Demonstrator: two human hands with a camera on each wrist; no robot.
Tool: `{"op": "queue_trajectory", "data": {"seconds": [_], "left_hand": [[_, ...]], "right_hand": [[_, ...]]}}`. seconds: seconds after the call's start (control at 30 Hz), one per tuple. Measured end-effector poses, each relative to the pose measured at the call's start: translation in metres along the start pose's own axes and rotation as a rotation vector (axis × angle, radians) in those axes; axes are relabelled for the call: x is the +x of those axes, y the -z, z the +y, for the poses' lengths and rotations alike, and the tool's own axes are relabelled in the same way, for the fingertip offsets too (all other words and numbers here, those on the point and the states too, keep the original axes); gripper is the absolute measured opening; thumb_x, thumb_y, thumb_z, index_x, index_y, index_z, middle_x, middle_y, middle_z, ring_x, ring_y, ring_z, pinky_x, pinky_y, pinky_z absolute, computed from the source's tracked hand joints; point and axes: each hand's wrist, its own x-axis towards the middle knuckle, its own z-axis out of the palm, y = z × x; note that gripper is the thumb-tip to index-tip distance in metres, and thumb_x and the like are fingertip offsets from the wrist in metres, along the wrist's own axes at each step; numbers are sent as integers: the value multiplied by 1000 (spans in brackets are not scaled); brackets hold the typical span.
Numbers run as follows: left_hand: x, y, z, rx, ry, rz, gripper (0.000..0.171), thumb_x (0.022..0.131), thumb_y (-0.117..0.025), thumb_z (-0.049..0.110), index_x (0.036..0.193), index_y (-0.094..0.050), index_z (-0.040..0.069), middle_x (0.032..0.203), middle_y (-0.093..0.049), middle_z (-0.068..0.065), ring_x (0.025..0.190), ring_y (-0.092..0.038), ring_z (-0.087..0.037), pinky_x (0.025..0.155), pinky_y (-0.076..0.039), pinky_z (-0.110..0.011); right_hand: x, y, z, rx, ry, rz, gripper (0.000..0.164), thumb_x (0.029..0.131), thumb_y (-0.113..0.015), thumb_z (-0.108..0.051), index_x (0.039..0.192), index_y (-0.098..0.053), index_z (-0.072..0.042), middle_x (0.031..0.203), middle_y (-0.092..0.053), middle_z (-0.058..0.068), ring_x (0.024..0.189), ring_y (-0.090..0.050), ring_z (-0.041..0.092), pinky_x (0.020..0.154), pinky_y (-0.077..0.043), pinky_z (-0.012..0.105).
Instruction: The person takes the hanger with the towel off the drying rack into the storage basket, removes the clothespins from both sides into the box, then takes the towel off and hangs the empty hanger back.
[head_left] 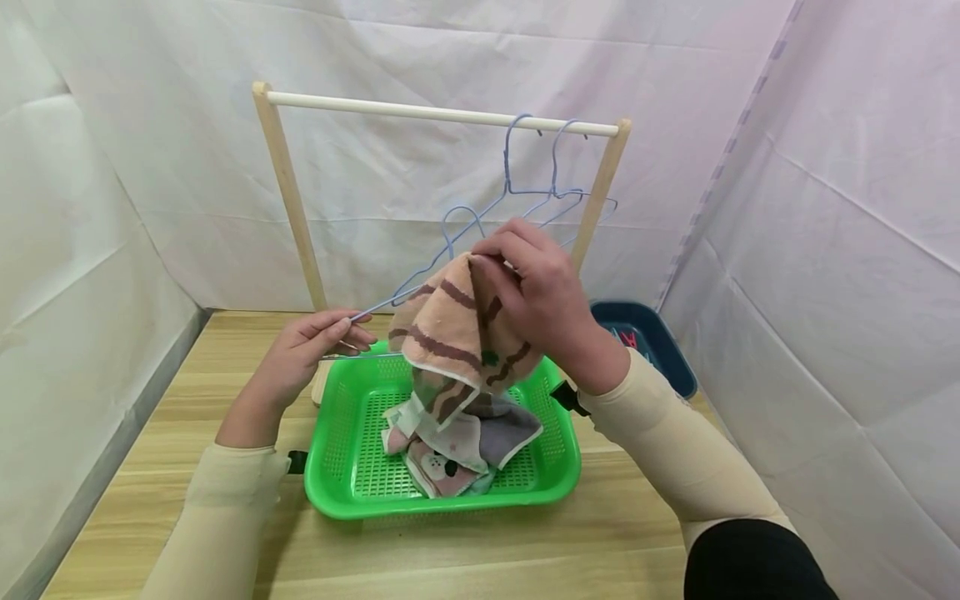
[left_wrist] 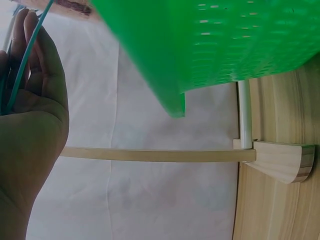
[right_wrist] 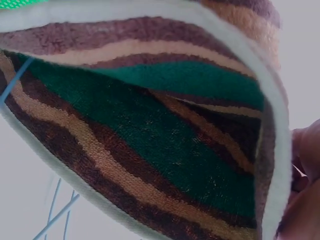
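My left hand (head_left: pixel 318 346) pinches one end of a blue wire hanger (head_left: pixel 386 302), whose hook (head_left: pixel 461 210) rises behind the cloth. A striped towel (head_left: pixel 446 329), peach and brown with a white edge, drapes over that hanger. At its top my right hand (head_left: pixel 536 287) pinches the towel between thumb and fingers. In the right wrist view the towel (right_wrist: pixel 150 150) hangs folded, its green and brown stripes showing inside. Below it, a green basket (head_left: pixel 442 506) holds several small towels (head_left: pixel 510 433), grey, white and pink. The hanger's far end is hidden by the towel.
Behind the basket stands a rack with a white rod (head_left: pixel 405 108) and wooden posts (head_left: pixel 288 192). Two blue hangers (head_left: pixel 507 154) hang at the rod's right end. A dark blue tray (head_left: pixel 678 367) with small coloured pieces sits at the right. White fabric walls surround the table.
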Motion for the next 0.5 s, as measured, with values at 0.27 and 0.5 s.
{"op": "queue_trajectory", "data": {"seconds": [0.27, 0.5], "left_hand": [[0, 1, -2, -5, 11, -4, 33, 119, -48, 7, 139, -74, 3, 110, -84, -5, 100, -81, -18, 87, -66, -31], [0, 2, -3, -18, 25, -4, 33, 119, -48, 7, 138, -75, 5, 111, -84, -4, 99, -81, -18, 89, -66, -31]], "right_hand": [[1, 6, -3, -5, -18, 20, 9, 109, -72, -6, 107, -77, 0, 101, -69, 12, 85, -60, 22, 72, -53, 32], [3, 9, -7, 33, -7, 113, 7, 106, -74, -3, 107, -77, 3, 101, -68, 15, 83, -61, 23, 72, -54, 28]]}}
